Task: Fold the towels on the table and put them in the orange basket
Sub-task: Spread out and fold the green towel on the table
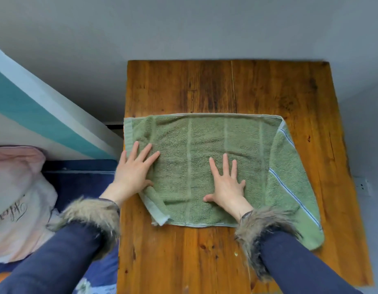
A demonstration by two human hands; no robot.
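both hands' fingers (225, 164) press flat on the green towel (205, 145) covering a wooden table (184, 88) by grey walls (184, 24).

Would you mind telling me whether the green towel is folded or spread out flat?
Partly folded: the towel lies on the table with a second layer showing at its right end. Both hands, left and right, press it flat.

Single head-worn view, wide-angle. Looks steeply down from close above the surface's (226, 262) near edge, facing its far edge.
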